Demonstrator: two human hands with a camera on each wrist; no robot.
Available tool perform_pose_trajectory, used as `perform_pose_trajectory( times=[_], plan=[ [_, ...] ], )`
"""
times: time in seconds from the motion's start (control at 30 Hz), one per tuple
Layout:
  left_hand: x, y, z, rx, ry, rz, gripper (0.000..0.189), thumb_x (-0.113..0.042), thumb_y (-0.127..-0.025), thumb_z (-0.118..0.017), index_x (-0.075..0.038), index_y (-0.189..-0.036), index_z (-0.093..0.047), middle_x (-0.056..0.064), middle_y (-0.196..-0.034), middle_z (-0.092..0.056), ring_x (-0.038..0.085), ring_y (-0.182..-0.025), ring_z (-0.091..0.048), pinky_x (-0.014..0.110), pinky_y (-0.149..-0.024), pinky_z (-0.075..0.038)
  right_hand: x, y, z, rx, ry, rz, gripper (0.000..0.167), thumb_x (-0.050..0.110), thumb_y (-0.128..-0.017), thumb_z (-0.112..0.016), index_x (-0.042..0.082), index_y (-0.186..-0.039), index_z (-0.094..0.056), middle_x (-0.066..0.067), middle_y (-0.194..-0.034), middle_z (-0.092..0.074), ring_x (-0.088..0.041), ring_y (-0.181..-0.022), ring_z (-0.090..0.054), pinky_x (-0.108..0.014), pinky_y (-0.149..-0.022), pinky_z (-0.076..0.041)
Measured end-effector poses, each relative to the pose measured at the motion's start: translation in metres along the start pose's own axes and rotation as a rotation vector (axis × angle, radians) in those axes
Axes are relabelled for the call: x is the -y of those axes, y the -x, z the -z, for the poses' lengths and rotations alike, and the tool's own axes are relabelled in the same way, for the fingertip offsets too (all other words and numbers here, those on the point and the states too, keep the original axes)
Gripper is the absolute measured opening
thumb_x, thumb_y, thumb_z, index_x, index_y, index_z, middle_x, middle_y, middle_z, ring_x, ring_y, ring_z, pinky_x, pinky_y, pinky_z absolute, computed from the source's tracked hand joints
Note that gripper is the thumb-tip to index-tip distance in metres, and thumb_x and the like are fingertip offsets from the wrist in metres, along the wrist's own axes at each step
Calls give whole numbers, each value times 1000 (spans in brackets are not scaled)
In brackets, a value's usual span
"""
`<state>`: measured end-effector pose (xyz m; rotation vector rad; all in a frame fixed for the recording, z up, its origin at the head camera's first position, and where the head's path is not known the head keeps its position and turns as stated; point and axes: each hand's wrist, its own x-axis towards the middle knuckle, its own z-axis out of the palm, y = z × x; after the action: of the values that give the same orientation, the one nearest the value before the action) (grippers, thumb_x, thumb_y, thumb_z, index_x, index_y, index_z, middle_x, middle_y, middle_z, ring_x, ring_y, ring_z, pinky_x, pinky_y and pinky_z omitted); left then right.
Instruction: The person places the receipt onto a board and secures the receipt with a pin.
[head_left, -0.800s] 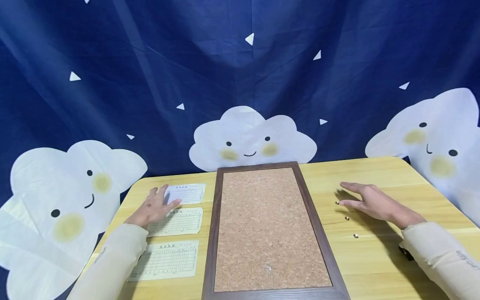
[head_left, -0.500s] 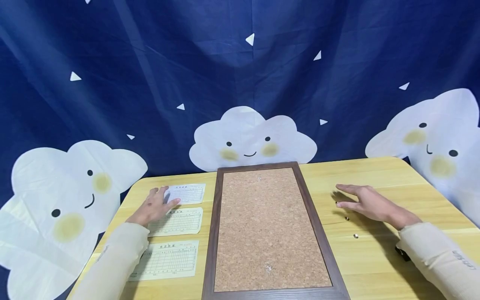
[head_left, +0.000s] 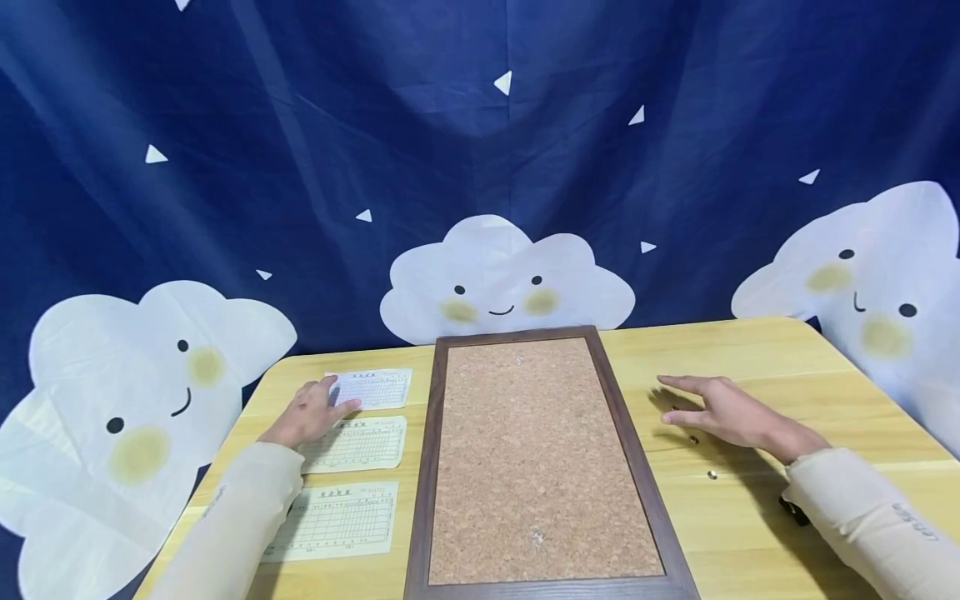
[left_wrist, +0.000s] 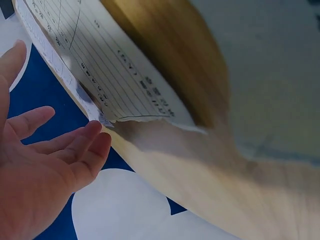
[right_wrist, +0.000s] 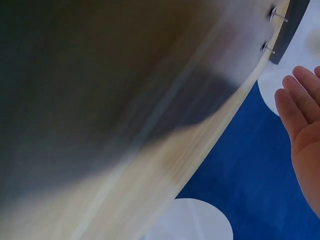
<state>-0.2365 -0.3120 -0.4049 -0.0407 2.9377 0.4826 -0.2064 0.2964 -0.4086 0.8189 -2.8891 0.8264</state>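
Three printed paper forms lie in a column on the left: a far form point(head_left: 382, 389), a middle form point(head_left: 371, 444) and a near form point(head_left: 341, 525). My left hand point(head_left: 309, 414), fingers loosely spread, hovers at the left end of the far form; whether a fingertip touches it I cannot tell. In the left wrist view the palm of that hand point(left_wrist: 45, 170) holds nothing. Over the tabletop on the right, my right hand point(head_left: 738, 417) has its fingers extended and thumb apart. Beneath it sit metal thumbtacks point(head_left: 712, 475), points up in the right wrist view, the farther ones partly hidden.
A cork board point(head_left: 536, 467) in a dark wooden frame point(head_left: 633, 450) lies between the hands, with small worn spots at its far and near ends. The wooden table point(head_left: 652, 350) ends at a blue cloud-print curtain point(head_left: 450, 125).
My right hand has drifted left and slightly nearer, over the farther thumbtacks. The left hand has barely moved; its fingers have drawn slightly together. Forms and board lie as before.
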Motion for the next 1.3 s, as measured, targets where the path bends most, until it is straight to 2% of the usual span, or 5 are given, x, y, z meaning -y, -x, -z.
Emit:
perform_pose_trajectory(
  times=[0.4, 0.6, 0.9, 1.17, 1.3],
  plan=[
    [7, -4, 0, -33, 55, 0, 77, -39, -97, -66, 9, -147, -35, 38, -147, -34, 56, -135, -29, 65, -109, -28, 10, -10, -10, 58, -95, 57, 66, 31, -88, -78, -8, -136, -55, -24, -135, -58, -43, -126, -51, -54, -102, -41],
    [11, -7, -1, -43, 98, 50, 75, -37, -95, -68, 9, -147, -37, 37, -148, -33, 54, -137, -29, 63, -110, -27, 13, -12, -13, 85, -142, 58, 68, 30, -88, -78, -9, -138, -53, -26, -138, -55, -46, -128, -49, -57, -102, -39],
    [10, -8, 0, -71, 159, 136, 74, -30, -91, -74, 10, -144, -41, 38, -145, -36, 52, -134, -31, 61, -111, -28, 16, -18, -16, 138, -185, 54, 70, 27, -88, -78, -10, -140, -50, -24, -140, -54, -43, -128, -50, -50, -103, -42],
    [15, -13, 0, -129, 207, 159, 75, -26, -83, -82, 10, -138, -47, 35, -134, -50, 47, -120, -45, 57, -105, -37, 19, -21, -16, 173, -224, 75, 66, 30, -89, -76, -8, -138, -53, -23, -141, -53, -43, -128, -49, -46, -103, -43],
    [19, -14, -1, -138, 271, 208, 76, -23, -82, -83, 9, -139, -45, 33, -128, -53, 41, -110, -49, 54, -99, -42, 20, -24, -19, 193, -248, 73, 66, 29, -88, -77, -7, -138, -54, -23, -139, -55, -43, -126, -52, -47, -102, -43]
  ],
)
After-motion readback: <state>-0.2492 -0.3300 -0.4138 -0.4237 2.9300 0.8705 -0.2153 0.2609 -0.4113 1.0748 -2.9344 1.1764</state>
